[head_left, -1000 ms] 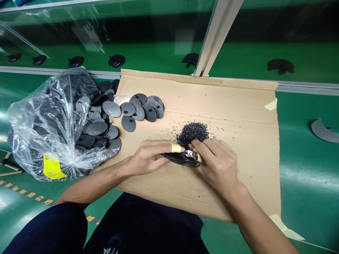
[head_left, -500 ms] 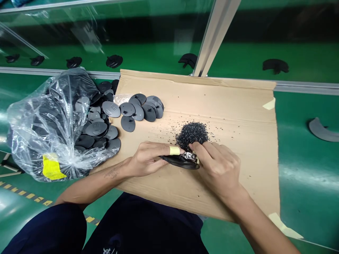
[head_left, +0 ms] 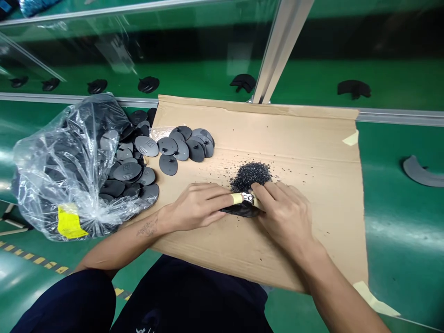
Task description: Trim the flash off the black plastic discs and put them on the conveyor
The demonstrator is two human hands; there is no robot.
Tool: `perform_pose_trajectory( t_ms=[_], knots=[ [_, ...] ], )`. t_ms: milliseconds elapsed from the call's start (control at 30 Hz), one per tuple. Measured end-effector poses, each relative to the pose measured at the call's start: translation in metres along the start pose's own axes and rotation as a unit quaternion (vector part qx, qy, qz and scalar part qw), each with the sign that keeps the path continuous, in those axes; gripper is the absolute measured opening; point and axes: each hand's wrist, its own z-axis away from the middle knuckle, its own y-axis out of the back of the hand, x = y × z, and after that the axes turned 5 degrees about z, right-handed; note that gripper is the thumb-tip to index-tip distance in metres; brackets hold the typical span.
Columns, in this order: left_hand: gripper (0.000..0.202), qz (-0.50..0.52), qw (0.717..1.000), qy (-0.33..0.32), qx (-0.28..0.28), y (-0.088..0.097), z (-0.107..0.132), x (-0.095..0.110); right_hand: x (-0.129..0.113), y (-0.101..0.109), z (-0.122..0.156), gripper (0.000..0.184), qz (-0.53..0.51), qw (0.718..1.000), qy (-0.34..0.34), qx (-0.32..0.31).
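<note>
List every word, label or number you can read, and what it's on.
Nothing reads clearly.
Yellow label on the clear plastic bag: print not legible.
Raised rectangular marks on the dark grey oval plastic discs: too small to read.
White print on the dark trousers: cut off at the frame edge.
Ink marks on the left forearm: blurred.
Black plastic part in the left hand, small metal cutter in the right hand: no text visible.

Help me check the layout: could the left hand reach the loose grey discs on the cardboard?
Probably yes: only bare cardboard lies between the left hand and the discs, though its fingers now hold a dark piece.
</note>
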Motion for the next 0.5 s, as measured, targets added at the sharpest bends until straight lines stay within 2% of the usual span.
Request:
perform_pose_trajectory(
  t_ms=[100,233,433,500],
  knots=[
    [0.020,-0.001,1.000,0.011,0.004,0.001,-0.001,-0.002,0.004,-0.005,0.001,0.021,-0.039,0.999,-0.010,-0.005],
    [0.023,0.027,0.999,0.033,0.032,0.002,-0.001,-0.007,0.012,-0.004,0.001,0.023,-0.111,0.994,-0.008,0.018],
    [0.020,0.073,0.995,0.038,0.052,-0.004,0.001,-0.009,0.007,0.003,0.000,0.009,-0.195,0.977,0.059,0.070],
    [0.027,0.112,0.992,0.036,0.040,-0.001,-0.001,-0.008,0.004,0.005,0.000,0.013,-0.197,0.974,0.080,0.083]
  ],
)
